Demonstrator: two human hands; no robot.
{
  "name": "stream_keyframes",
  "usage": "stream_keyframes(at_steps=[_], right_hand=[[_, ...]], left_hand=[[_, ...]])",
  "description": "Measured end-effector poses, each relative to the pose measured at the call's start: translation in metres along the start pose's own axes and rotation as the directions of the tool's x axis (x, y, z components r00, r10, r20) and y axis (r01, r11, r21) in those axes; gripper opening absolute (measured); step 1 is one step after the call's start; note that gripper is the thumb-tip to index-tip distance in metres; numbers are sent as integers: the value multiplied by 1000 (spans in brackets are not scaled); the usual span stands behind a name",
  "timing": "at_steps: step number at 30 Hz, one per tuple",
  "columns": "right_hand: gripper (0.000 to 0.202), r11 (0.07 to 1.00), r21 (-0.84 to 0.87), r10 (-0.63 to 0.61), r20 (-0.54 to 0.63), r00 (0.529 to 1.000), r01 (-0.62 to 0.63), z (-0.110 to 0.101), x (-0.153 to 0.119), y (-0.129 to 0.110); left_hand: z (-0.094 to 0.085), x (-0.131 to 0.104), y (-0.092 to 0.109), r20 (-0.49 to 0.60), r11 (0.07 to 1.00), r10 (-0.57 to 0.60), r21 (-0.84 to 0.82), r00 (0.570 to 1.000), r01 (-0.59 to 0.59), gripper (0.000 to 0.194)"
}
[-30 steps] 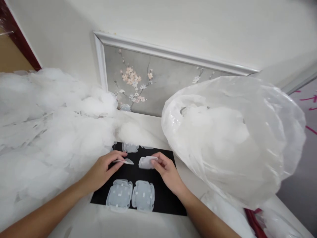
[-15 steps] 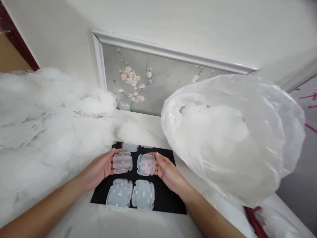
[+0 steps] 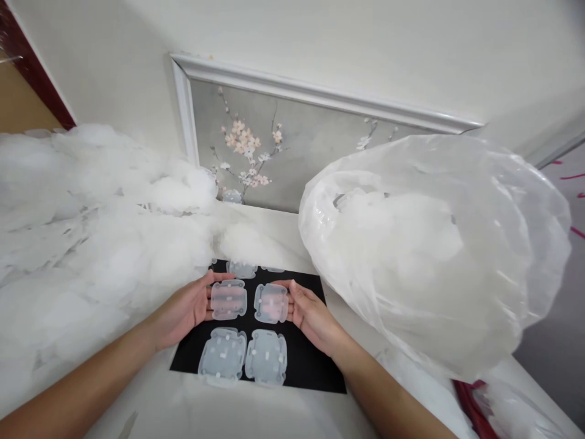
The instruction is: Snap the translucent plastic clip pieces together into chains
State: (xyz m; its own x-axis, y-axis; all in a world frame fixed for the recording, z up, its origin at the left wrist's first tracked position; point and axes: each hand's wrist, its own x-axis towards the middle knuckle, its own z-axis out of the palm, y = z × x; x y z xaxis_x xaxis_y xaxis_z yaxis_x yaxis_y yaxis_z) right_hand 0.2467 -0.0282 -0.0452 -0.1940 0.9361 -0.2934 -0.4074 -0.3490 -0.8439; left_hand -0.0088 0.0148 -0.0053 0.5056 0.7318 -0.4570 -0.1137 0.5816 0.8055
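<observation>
Left hand (image 3: 187,311) held a clear piece (image 3: 229,299) and right hand (image 3: 311,310) another clear piece (image 3: 269,303), fingers stretched behind each and showing through. Both faced the wearer broadside, too nearly square to tell a long axis, and sat side by side between the hands. Nearer, two similar pieces (image 3: 266,357) lay on a black mat (image 3: 311,360). Farther lay a white heap (image 3: 105,238) leftward, a plastic bag (image 3: 512,207) rightward, then a floral panel (image 3: 315,140).
</observation>
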Motion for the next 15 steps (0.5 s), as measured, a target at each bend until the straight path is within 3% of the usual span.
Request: stream_keyframes(at_steps=[15], right_hand=[[55,1000,-11,0,0,1000,-1,0,0,0]], left_hand=[[1,-1,0,-7,1000,-3,-4,1000,3,51]])
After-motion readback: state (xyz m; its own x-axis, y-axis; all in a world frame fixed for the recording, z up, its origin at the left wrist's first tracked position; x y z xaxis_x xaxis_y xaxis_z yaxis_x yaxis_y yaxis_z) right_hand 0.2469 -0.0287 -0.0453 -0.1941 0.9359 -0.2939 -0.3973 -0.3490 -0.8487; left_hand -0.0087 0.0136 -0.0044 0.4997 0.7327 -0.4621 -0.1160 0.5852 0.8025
